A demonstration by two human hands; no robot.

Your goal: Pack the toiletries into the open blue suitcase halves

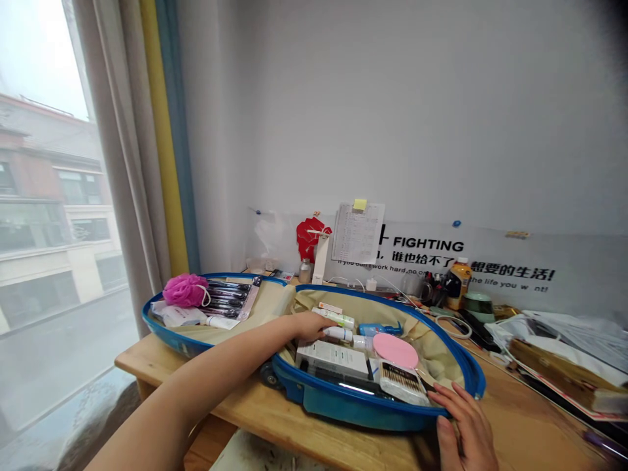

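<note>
An opened blue suitcase [353, 386] lies on the desk, its two halves spread side by side. Into its right half reaches my left hand [311, 325], fingers curled down among a white-and-green tube [341, 318] and a white tube [338, 334]; what they close on is partly hidden. Around it lie a blue bottle [377, 329], a pink round pad [395, 351], a white box [333, 358] and a pack of cotton swabs [402, 381]. At the front right rim rests my right hand [464, 422], open, fingers spread, holding nothing.
The left half holds a pink bath puff [184, 290] and a pack of toothbrushes [230, 299]. A bottle with an orange cap [458, 284], cables and papers crowd the wooden desk's [530, 418] right side. A curtained window [39, 229] is at left.
</note>
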